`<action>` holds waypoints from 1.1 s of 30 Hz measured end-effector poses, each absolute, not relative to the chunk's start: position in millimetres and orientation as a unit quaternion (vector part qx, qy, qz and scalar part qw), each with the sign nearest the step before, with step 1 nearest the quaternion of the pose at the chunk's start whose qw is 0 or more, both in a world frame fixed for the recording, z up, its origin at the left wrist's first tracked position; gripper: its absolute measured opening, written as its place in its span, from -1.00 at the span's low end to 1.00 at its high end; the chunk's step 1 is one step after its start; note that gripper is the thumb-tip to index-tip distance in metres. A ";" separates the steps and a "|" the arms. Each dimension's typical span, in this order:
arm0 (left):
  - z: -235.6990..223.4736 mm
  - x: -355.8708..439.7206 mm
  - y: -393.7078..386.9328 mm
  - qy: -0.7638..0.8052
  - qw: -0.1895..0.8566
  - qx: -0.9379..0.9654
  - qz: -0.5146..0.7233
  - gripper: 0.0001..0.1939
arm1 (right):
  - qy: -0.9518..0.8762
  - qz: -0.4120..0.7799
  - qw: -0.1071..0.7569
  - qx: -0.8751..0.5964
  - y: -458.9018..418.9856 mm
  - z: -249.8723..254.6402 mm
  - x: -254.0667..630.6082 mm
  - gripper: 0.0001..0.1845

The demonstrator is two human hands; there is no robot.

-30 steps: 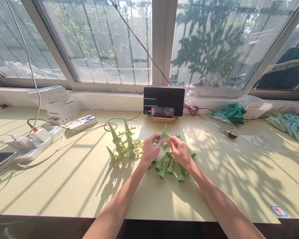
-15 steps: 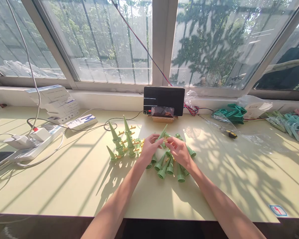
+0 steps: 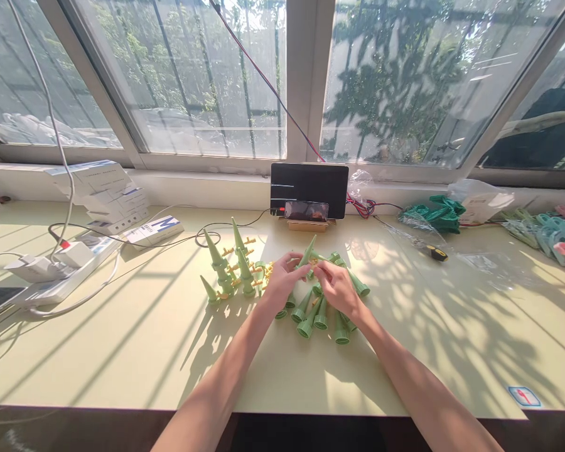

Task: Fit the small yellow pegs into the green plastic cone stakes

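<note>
My left hand (image 3: pixel 282 282) is closed around a green cone-shaped plant watering spike (image 3: pixel 309 249), its tip pointing up and away. Close beside it, my right hand (image 3: pixel 338 287) pinches a small yellow valve (image 3: pixel 314 264) at the spike's wide end; the fingers partly hide where the two meet. Left of my hands stand several green spikes (image 3: pixel 245 276) with yellow valves fitted, tips upward. Small loose yellow valves (image 3: pixel 267 274) lie by my left wrist. Below and right of my hands, more green spikes (image 3: pixel 306 328) lie on their sides, open ends towards me.
A tablet (image 3: pixel 309 188) with a phone before it stands at the window. On the left are a power strip (image 3: pixel 70 276), cables and white boxes (image 3: pixel 110 194). To the right lie green plastic bags (image 3: pixel 437 213), a black-and-yellow tool (image 3: pixel 437 253) and a pile of pale green pieces (image 3: pixel 543 232).
My right hand has moved slightly left, bringing the yellow valve against the spike, and its fingers have closed more. A pinkish shape has appeared at the right edge. The left hand stays nearly still.
</note>
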State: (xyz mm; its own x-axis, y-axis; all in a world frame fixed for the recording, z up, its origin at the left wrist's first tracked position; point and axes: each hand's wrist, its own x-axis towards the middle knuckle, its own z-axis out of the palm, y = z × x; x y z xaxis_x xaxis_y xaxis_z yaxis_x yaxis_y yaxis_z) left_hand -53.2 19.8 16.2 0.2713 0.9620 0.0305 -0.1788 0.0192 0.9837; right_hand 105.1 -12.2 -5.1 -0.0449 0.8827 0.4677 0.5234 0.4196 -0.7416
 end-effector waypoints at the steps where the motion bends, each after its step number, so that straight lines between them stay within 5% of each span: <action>1: 17.1 -53.3 19.3 0.376 0.605 0.521 0.471 -0.54 | -0.697 0.190 0.471 -0.505 -12.5 -4.7 104.9 -0.63; 14: 17.3 -51.7 18.8 0.349 0.616 0.517 0.482 -0.59 | -0.674 0.239 0.475 -0.513 -11.7 -3.1 103.0 -0.50; 23: 9.4 -53.1 23.9 0.370 0.619 0.488 0.493 -0.57 | -0.687 0.216 0.497 -0.484 -11.6 -2.3 103.0 -0.77; 33: 13.3 -52.0 20.8 0.372 0.629 0.474 0.491 -0.55 | -0.687 0.212 0.504 -0.479 -9.0 -9.0 104.7 -0.76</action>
State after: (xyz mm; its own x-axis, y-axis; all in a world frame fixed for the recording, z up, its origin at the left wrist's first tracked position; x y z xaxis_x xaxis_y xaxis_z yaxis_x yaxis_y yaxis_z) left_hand -52.0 20.8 13.3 0.2412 0.9705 -0.0024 -0.2652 0.0683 0.9618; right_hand 104.7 -9.0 -9.0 -0.0327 0.8713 0.4897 0.4435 0.4517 -0.7741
